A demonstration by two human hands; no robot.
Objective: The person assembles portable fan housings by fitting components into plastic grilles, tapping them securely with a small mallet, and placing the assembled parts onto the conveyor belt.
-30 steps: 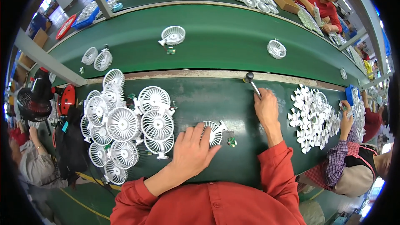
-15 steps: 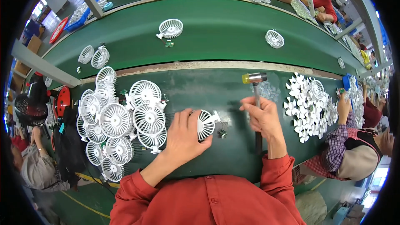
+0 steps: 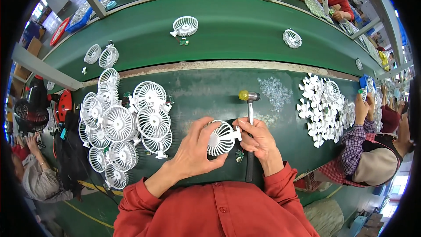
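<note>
Both hands, left hand [image 3: 197,149] and right hand [image 3: 258,139], pinch one white fan grille [image 3: 220,138]; a small hammer [image 3: 249,105] lies under the right hand, and a pile of grilles [image 3: 123,127] sits to the left.

Green workbench [image 3: 210,92], white fan grilles [image 3: 127,127], fan blades [image 3: 322,105]

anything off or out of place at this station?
Nothing damaged or spilled. The left hand and right hand hold a white fan grille; the right also grips a small hammer. A small green circuit board lies loose beside the grille. The grille pile is untidy.
</note>
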